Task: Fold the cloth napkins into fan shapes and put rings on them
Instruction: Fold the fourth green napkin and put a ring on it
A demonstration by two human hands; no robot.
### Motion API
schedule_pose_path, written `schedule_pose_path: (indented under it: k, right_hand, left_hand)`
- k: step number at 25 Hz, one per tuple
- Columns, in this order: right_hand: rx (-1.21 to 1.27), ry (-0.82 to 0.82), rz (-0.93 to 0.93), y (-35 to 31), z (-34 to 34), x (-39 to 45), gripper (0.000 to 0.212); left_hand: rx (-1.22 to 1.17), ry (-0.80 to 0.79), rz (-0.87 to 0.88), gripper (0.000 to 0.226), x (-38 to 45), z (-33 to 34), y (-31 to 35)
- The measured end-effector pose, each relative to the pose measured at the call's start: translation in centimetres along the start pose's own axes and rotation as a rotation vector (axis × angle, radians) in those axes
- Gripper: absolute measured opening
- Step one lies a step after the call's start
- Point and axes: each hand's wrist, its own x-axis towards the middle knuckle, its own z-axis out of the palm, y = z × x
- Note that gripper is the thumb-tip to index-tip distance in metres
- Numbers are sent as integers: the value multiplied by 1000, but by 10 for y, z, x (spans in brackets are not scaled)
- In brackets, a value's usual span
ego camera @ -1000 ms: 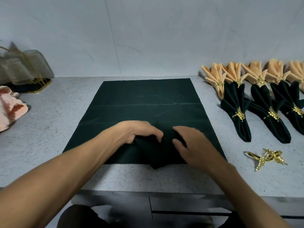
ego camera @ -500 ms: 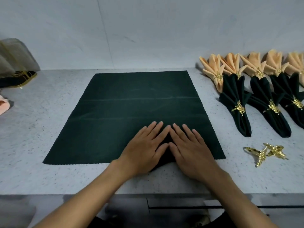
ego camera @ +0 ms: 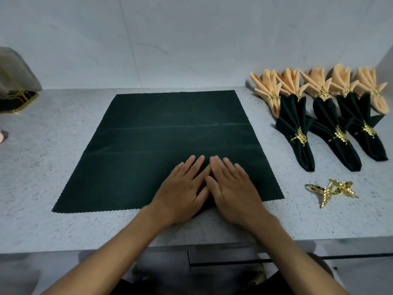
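A dark green cloth napkin (ego camera: 161, 133) lies spread flat on the grey speckled counter (ego camera: 42, 167). My left hand (ego camera: 180, 188) and my right hand (ego camera: 231, 188) lie side by side, fingers straight, pressing down on a small fold at the middle of the napkin's near edge. A bit of the folded cloth sticks out toward me between my wrists. Loose gold leaf-shaped rings (ego camera: 331, 191) lie on the counter to the right of the napkin.
At the right stand finished fans with gold rings: three dark green napkins (ego camera: 297, 128) in front and several peach napkins (ego camera: 319, 84) behind, against the wall. A sheer bag with gold trim (ego camera: 14, 81) sits at the far left. The counter's front edge runs below my wrists.
A second ago my hands were curled, gathering the near edge of the cloth. They then flattened onto the fold and stay pressed there. The view has shifted slightly right.
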Motion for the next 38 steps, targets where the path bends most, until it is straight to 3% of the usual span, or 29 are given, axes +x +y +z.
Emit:
schedule_pose_path:
  k: [2, 6, 11, 15, 17, 22, 25, 27, 29, 32, 38]
  right_hand:
    - [-124, -22, 43, 27, -6, -16, 84]
    - [-138, -44, 86, 37, -15, -24, 90]
    - [-5, 179, -263, 37, -17, -34, 47]
    - [99, 197, -202, 40, -25, -29, 43]
    - [82, 199, -211, 39, -23, -27, 43]
    - [86, 241, -199, 41, -20, -25, 42]
    - [44, 253, -218, 46, -22, -23, 41]
    - [146, 227, -203, 55, -29, -18, 34]
    - [295, 169, -154, 64, -37, -12, 28]
    - [435, 203, -102, 69, -41, -5, 15]
    - [235, 386, -74, 69, -24, -3, 11]
  left_hand:
    - [31, 0, -7, 73, 2, 2, -1]
    - [36, -6, -5, 76, 2, -1, 1]
    - [25, -11, -5, 76, 2, -2, 2]
    - [-76, -49, 62, 84, -3, -9, -1]
    - [-115, 19, 108, 85, -14, -13, -1]
    - [-27, 317, 129, 47, -29, -9, 2]
    - [-181, 269, 6, 24, -21, -19, 3]
    - [-311, 173, -60, 15, -11, -26, -5]
    - [-560, 90, -155, 11, -1, -35, -12]
    - [-893, 91, -341, 16, 11, -43, -19]
    - [-602, 138, -369, 26, 22, -35, -25]
